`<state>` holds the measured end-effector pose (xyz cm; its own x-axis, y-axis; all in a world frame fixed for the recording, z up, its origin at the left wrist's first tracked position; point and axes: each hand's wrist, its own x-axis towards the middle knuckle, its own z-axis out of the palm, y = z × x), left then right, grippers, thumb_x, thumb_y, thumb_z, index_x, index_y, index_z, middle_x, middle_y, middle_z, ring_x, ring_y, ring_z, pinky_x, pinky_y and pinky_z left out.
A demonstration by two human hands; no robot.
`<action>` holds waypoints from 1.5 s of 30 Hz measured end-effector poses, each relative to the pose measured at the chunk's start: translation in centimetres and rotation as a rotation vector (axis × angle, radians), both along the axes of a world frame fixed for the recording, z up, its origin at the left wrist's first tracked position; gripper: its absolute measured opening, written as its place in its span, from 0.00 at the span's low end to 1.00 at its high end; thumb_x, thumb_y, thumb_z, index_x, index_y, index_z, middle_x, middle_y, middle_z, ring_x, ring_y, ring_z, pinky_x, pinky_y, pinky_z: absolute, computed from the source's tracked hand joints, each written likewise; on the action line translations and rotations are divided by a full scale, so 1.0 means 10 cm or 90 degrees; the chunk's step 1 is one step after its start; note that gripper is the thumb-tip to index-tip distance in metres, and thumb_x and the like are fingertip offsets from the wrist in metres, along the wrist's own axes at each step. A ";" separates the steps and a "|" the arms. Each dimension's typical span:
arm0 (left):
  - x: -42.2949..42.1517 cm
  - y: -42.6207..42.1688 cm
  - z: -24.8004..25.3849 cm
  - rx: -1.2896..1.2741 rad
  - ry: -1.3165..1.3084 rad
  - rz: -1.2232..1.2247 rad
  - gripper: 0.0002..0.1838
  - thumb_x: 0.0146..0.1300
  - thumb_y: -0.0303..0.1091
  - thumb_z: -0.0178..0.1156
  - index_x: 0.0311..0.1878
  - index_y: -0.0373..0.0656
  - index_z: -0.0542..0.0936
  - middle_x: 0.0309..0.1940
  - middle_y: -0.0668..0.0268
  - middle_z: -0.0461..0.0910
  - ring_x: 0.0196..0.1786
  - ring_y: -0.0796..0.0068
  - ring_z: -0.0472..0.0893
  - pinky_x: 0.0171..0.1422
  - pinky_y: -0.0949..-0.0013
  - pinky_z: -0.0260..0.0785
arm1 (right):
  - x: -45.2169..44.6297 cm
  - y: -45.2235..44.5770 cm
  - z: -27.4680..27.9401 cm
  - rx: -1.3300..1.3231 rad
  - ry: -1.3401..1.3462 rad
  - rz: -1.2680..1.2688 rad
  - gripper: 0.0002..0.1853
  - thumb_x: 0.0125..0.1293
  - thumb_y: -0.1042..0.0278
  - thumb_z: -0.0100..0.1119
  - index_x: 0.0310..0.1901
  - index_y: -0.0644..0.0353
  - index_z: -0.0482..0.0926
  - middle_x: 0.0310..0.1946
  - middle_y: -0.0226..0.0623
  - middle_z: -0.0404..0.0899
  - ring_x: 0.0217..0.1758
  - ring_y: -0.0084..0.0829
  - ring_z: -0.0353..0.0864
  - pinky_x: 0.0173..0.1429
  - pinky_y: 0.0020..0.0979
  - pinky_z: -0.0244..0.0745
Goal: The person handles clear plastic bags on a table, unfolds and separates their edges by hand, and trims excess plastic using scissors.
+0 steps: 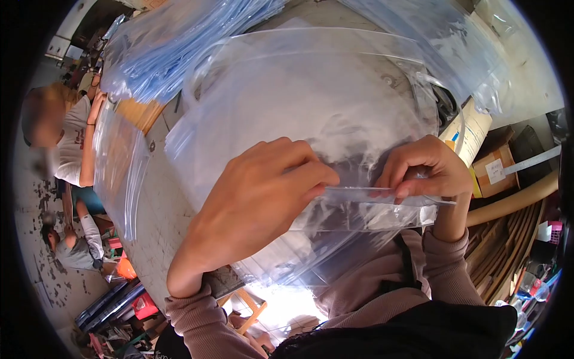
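A stack of clear plastic sheets covers the table in front of me, with curved clear edging around its far side. My left hand pinches one end of a narrow clear plastic strip near the table's front edge. Thumb and fingers of my right hand are closed on the same strip farther right, and its free end sticks out past them. Whether the strip is loose or part of a sheet's edge, I cannot tell. Crumpled, shiny plastic lies under both hands.
A pile of bluish plastic pieces lies at the back left, and more plastic at the back right. Black scissors handles show beside a cardboard box. Two other people are at the left, one handling clear plastic.
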<state>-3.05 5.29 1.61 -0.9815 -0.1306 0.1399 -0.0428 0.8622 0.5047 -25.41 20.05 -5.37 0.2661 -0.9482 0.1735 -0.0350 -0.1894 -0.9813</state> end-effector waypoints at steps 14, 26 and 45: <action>-0.01 -0.01 -0.02 0.012 -0.006 0.047 0.18 0.45 0.21 0.66 0.43 0.46 0.83 0.28 0.67 0.75 0.31 0.70 0.75 0.33 0.69 0.66 | 0.02 0.02 0.00 0.119 -0.174 -0.029 0.16 0.73 0.68 0.41 0.34 0.71 0.75 0.35 0.46 0.79 0.43 0.37 0.82 0.38 0.30 0.82; 0.84 0.48 -0.12 -0.158 -0.177 0.076 0.14 0.58 0.28 0.57 0.49 0.47 0.78 0.19 0.62 0.76 0.15 0.60 0.75 0.20 0.61 0.67 | 0.14 0.15 -0.16 -0.215 -0.148 -0.282 0.14 0.73 0.70 0.40 0.34 0.69 0.74 0.28 0.40 0.76 0.31 0.27 0.81 0.37 0.26 0.74; 0.73 1.25 -0.13 0.478 0.229 0.477 0.26 0.71 0.31 0.43 0.67 0.47 0.44 0.16 0.64 0.68 0.13 0.74 0.70 0.17 0.70 0.68 | 0.86 0.55 0.12 -0.254 0.175 -0.340 0.15 0.53 0.66 0.65 0.42 0.61 0.76 0.40 0.42 0.72 0.47 0.44 0.71 0.49 0.39 0.69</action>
